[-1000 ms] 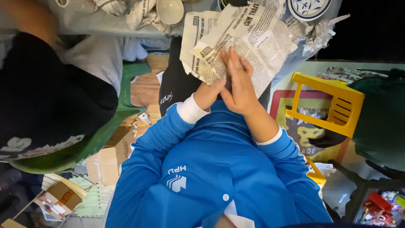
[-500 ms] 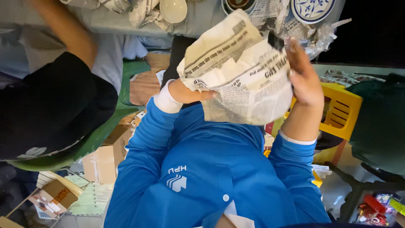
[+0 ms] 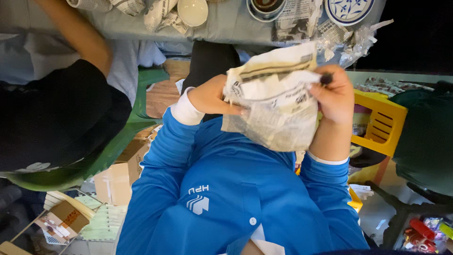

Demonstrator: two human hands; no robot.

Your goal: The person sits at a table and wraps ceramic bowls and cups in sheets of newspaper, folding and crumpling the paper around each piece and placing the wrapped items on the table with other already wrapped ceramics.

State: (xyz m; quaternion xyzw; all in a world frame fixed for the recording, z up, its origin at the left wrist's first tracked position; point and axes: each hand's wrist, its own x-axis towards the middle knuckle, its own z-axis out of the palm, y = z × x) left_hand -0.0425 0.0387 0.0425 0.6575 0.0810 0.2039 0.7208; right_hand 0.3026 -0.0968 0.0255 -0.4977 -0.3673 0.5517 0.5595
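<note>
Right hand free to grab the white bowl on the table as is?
Probably not. The right hand grips the newspaper bundle together with the left hand, so it is occupied. The white bowl lies further off, past the bundle, toward the left.

head camera, close, looking straight down

Newspaper bundle (image 3: 273,101) between left hand (image 3: 213,97) and right hand (image 3: 332,92). Beyond it, worktop (image 3: 226,26) carrying bowl (image 3: 192,11) left, plate (image 3: 349,8) right
</note>
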